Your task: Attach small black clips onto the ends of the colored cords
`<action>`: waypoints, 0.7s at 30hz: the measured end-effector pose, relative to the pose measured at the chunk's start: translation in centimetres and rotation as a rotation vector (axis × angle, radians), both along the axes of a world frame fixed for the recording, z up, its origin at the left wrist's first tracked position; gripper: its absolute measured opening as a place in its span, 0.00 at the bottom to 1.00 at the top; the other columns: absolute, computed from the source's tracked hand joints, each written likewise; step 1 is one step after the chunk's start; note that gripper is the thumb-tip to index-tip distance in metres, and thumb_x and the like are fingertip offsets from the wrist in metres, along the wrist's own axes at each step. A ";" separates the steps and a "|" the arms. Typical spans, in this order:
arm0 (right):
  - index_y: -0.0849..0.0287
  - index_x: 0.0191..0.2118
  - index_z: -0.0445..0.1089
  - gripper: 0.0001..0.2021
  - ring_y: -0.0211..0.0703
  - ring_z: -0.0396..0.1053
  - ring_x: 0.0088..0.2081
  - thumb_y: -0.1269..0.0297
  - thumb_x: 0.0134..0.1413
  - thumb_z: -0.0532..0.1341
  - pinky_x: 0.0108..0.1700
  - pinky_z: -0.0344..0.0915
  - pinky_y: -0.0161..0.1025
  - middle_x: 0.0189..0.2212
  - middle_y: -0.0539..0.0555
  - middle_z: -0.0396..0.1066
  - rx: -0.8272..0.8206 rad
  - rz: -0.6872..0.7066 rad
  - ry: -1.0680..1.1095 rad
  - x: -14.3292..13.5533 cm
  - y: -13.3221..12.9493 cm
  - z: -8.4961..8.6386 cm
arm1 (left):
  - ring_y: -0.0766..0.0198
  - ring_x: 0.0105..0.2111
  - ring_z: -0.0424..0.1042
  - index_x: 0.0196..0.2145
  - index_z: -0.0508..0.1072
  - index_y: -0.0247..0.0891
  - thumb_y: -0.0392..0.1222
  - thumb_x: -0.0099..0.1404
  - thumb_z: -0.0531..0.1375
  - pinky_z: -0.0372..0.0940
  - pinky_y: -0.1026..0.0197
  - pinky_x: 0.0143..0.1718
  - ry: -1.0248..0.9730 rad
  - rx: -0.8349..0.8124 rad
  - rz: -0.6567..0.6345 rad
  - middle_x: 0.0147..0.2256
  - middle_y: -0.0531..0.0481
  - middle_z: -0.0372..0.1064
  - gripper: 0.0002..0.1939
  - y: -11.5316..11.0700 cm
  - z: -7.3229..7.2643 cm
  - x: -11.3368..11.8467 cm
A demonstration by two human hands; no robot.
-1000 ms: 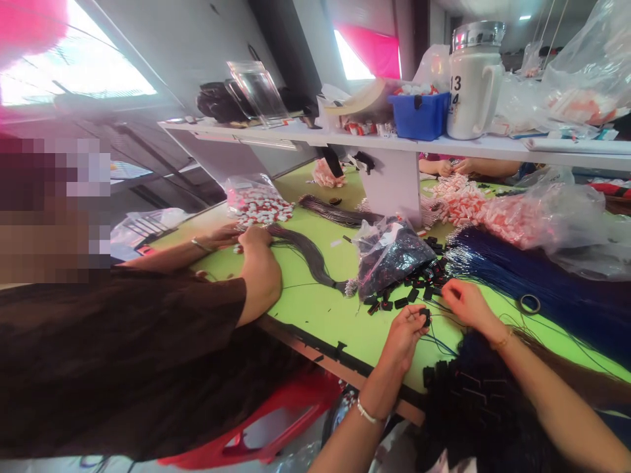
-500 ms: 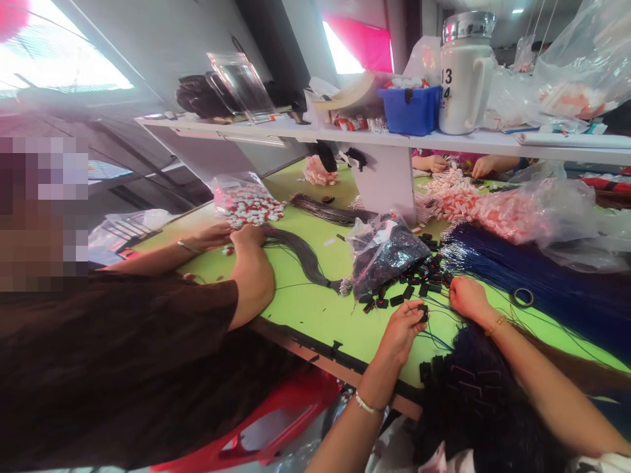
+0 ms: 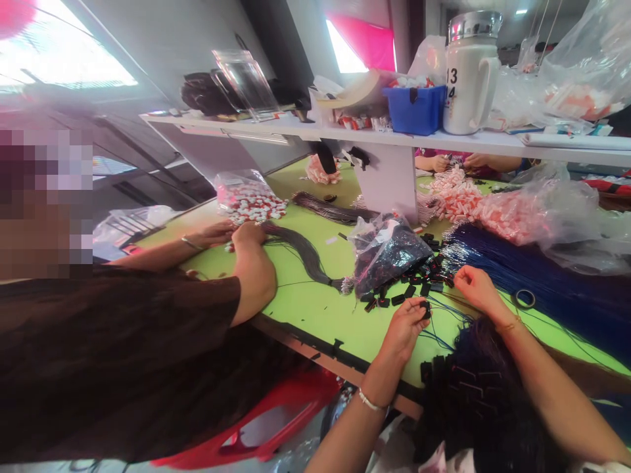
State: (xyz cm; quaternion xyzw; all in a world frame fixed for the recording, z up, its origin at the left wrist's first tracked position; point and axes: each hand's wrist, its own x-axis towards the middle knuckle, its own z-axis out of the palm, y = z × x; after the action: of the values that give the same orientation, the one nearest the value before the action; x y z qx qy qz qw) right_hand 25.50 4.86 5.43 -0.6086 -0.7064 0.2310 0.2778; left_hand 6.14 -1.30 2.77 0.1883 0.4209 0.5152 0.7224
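Observation:
My left hand (image 3: pixel 405 323) pinches a small black plastic connector housing (image 3: pixel 426 310) between thumb and fingertips, just above the green tabletop. Thin blue wires (image 3: pixel 438 338) trail beneath it. Further right, my right hand (image 3: pixel 476 289) is closed, thumb against forefinger, close to the metal-tipped ends of a bundle of blue wires (image 3: pixel 522 276); what its fingertips hold, if anything, I cannot make out. Loose black housings (image 3: pixel 409 292) lie scattered beyond my left hand, beside a clear plastic bag (image 3: pixel 389 253) of dark parts.
A co-worker's hands (image 3: pixel 241 233) work at the left near a bag of red-and-white pieces (image 3: pixel 251 200) and a grey wire bundle (image 3: pixel 305 253). A white shelf (image 3: pixel 305 135) crosses above the table, bearing a blue bin (image 3: pixel 415 110) and a mug (image 3: pixel 470 82). A tape ring (image 3: pixel 523 299) lies right.
My right hand has shifted slightly up and right, toward the blue wire ends. My left hand still holds the black connector housing in nearly the same place.

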 end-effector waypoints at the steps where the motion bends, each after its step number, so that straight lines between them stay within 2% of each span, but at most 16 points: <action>1: 0.60 0.27 0.66 0.06 0.35 0.61 0.24 0.65 0.49 0.54 0.27 0.53 0.32 0.23 0.49 0.69 0.008 0.052 0.089 -0.3 -0.2 0.1 | 0.69 0.28 0.69 0.35 0.72 0.33 0.31 0.49 0.65 0.64 0.67 0.29 -0.019 0.003 0.003 0.29 0.50 0.68 0.13 0.0 0.1 0.1; 4: 0.60 0.28 0.66 0.06 0.35 0.61 0.24 0.65 0.50 0.55 0.28 0.56 0.31 0.23 0.49 0.68 0.014 0.181 0.257 -1.5 -0.9 0.4 | 0.68 0.30 0.69 0.35 0.72 0.34 0.30 0.50 0.64 0.64 0.67 0.31 -0.080 0.017 0.007 0.29 0.50 0.68 0.12 0.1 0.1 0.4; 8: 0.60 0.26 0.66 0.06 0.34 0.61 0.25 0.67 0.49 0.55 0.29 0.57 0.31 0.23 0.48 0.67 -0.035 0.270 0.308 -2.5 -1.7 0.2 | 0.68 0.30 0.68 0.35 0.71 0.34 0.30 0.51 0.62 0.63 0.66 0.32 -0.136 0.026 -0.002 0.30 0.49 0.68 0.11 0.2 -0.1 0.8; 14: 0.61 0.24 0.66 0.08 0.33 0.57 0.22 0.67 0.50 0.54 0.25 0.52 0.30 0.20 0.47 0.66 -0.066 0.316 0.137 -2.7 -2.1 -0.5 | 0.69 0.30 0.68 0.36 0.71 0.34 0.29 0.53 0.61 0.63 0.65 0.34 -0.159 -0.015 0.014 0.32 0.49 0.68 0.11 0.5 -0.5 0.8; 21: 0.61 0.23 0.67 0.09 0.32 0.55 0.22 0.66 0.50 0.54 0.24 0.46 0.30 0.18 0.47 0.63 -0.054 0.301 -0.009 -2.9 -2.4 -0.1 | 0.69 0.28 0.67 0.36 0.70 0.36 0.29 0.52 0.62 0.62 0.64 0.33 -0.143 -0.030 -0.008 0.31 0.50 0.67 0.12 0.4 -0.2 0.7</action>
State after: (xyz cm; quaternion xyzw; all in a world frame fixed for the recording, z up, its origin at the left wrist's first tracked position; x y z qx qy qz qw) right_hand 22.60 2.47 5.29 -0.5042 -0.7844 0.2861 0.2206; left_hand 6.85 -0.90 2.53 0.1418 0.3752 0.5182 0.7553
